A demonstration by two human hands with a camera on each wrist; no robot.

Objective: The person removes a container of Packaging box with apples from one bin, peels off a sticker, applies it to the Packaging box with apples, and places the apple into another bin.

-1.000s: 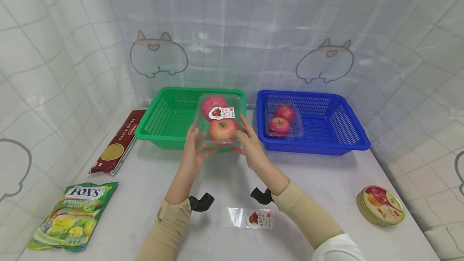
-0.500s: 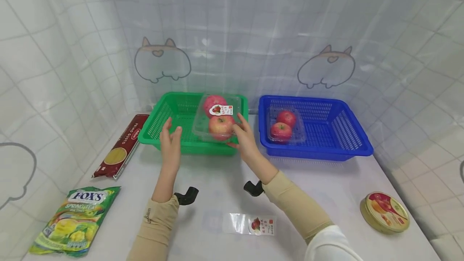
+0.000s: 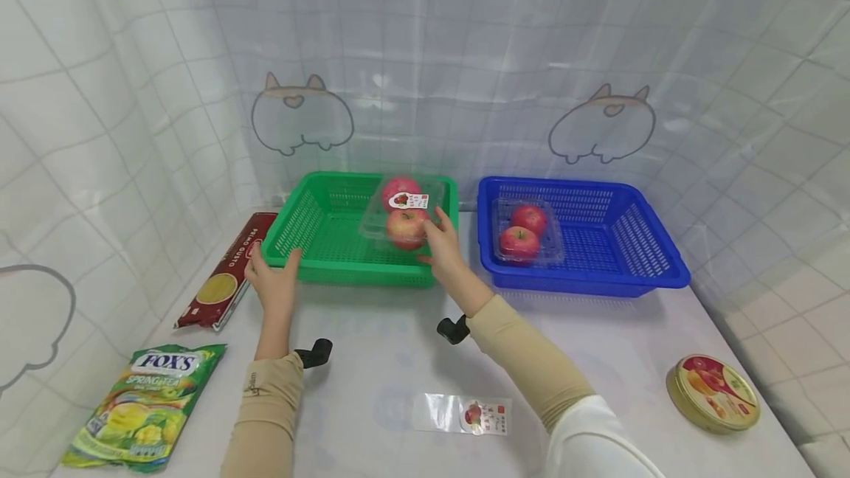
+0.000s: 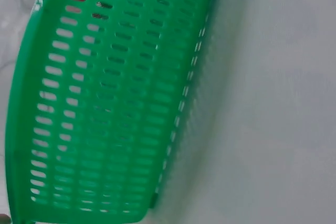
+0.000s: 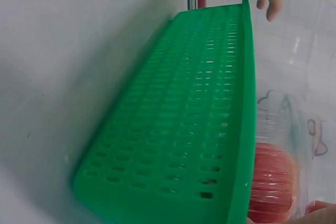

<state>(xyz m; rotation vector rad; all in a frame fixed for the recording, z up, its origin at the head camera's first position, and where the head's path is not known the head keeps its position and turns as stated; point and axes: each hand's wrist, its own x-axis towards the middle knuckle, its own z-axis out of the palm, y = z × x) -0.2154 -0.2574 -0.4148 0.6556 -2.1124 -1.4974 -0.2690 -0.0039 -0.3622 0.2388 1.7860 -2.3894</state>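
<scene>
The apple pack point(image 3: 398, 214) is at the right end of the green basket point(image 3: 352, 272), its apples point(image 3: 406, 229) in line front to back; whether it touches bottom cannot be told. The right hand point(image 3: 446, 249), nearer, is clamped on the pack's front right corner; the pack lies forward-left. The left hand point(image 3: 273, 282), fingers apart, is beside the basket's front left corner.

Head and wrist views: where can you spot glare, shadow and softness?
Head view: glare on the label, pale streaks on the curtain; left wrist view: soft shadow on the table beside the basket; right wrist view: apple and clear box look soft.
</scene>
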